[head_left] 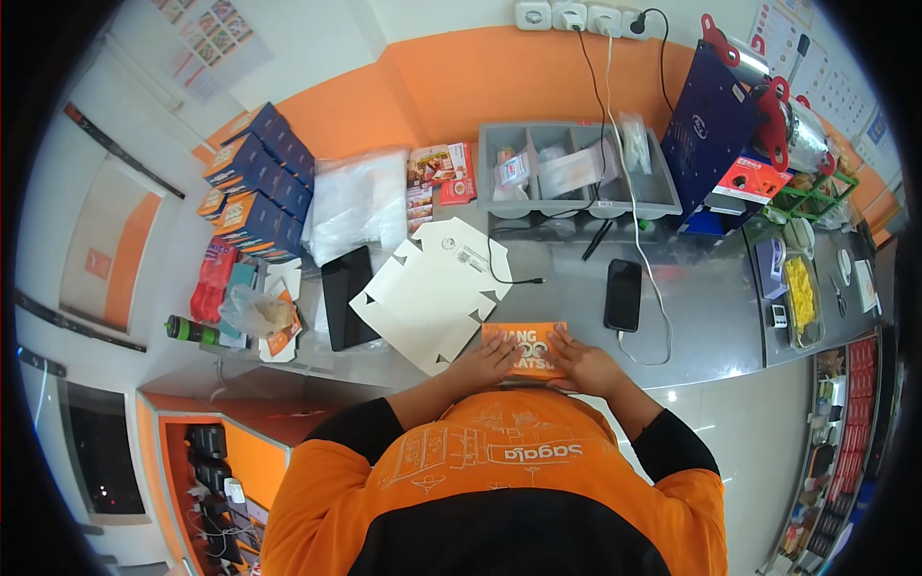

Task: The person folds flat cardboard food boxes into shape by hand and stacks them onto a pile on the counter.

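Observation:
Near the front edge of the steel counter, an orange box [523, 338] with large white lettering lies flat against my body. My left hand [492, 361] grips its left end, with the fingers over the top. At the right end my right hand [580, 365] holds the same box, fingers on the lid and thumb at the near side. Beyond the box, to the left, lies an unfolded white cardboard blank [437, 288] with slotted edges. A black tablet [348, 298] sits partly beside that blank. To the right of my hands is a black phone [623, 296] with a white cable plugged in.
Stacked blue-and-orange boxes [259, 182] and clear plastic bags [357, 204] stand at the back left. A grey divided tray [581, 206] holds packets. Cables hang across it from the wall sockets [569, 16]. A dark blue machine [706, 125] stands at the back right.

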A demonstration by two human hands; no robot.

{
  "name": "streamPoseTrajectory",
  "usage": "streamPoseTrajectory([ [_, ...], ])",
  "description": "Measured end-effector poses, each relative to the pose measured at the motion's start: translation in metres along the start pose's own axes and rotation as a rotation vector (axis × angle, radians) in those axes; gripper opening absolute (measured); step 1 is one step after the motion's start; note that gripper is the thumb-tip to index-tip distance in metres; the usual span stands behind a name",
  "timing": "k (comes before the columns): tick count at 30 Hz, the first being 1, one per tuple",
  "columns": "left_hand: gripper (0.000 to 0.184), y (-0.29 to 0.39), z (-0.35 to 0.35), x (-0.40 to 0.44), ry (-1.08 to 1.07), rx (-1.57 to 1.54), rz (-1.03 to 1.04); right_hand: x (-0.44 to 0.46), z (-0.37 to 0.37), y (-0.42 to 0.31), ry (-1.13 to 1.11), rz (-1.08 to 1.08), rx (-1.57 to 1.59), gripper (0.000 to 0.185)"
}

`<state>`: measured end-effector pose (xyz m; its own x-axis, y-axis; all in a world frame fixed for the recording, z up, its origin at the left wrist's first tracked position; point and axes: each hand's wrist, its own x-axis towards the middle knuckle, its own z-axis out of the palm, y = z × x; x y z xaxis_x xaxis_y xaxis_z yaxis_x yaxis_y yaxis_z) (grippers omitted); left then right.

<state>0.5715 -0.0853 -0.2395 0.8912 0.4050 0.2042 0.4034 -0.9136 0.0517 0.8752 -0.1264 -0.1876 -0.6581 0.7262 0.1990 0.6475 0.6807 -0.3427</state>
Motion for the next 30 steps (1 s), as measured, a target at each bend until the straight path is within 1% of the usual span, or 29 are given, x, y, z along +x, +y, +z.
streamPoseTrajectory([
  [1, 0.063, -0.001, 0.013, -0.004, 0.029, 0.018, 0.01, -0.002, 0.005, 0.0, -0.011, -0.009, -0.03, 0.056],
  [4, 0.061, 0.001, 0.009, -0.004, 0.073, 0.01, 0.018, -0.003, 0.008, 0.001, -0.024, -0.015, -0.041, 0.055],
  [7, 0.063, -0.001, -0.005, -0.002, 0.053, -0.192, 0.013, -0.005, 0.003, -0.001, -0.036, -0.001, -0.018, 0.053],
  [10, 0.067, -0.002, -0.059, 0.003, -0.093, -0.152, -0.029, -0.007, 0.004, -0.002, -0.016, -0.01, -0.047, 0.051],
  [13, 0.066, -0.01, -0.051, -0.002, -0.121, -0.127, -0.019, -0.008, 0.015, -0.001, 0.028, -0.04, -0.099, 0.048],
  [16, 0.064, -0.013, -0.026, -0.01, -0.111, -0.111, 0.027, -0.007, 0.016, 0.0, 0.038, -0.07, -0.127, 0.047],
  [19, 0.059, -0.014, -0.028, -0.01, -0.117, -0.119, 0.034, -0.007, 0.017, 0.001, 0.033, -0.082, -0.129, 0.048],
  [22, 0.057, -0.015, -0.028, -0.01, -0.102, -0.067, 0.067, -0.008, 0.019, 0.003, 0.043, -0.088, -0.14, 0.051],
  [26, 0.061, -0.008, -0.033, -0.01, -0.102, -0.052, 0.076, -0.011, 0.023, 0.003, 0.017, -0.077, -0.144, 0.051],
  [29, 0.064, -0.005, -0.033, -0.012, -0.097, -0.091, 0.07, -0.011, 0.019, 0.004, -0.05, -0.112, -0.192, 0.048],
  [30, 0.065, -0.004, -0.032, -0.013, -0.088, -0.119, 0.064, -0.012, 0.019, 0.002, -0.03, -0.084, -0.141, 0.047],
])
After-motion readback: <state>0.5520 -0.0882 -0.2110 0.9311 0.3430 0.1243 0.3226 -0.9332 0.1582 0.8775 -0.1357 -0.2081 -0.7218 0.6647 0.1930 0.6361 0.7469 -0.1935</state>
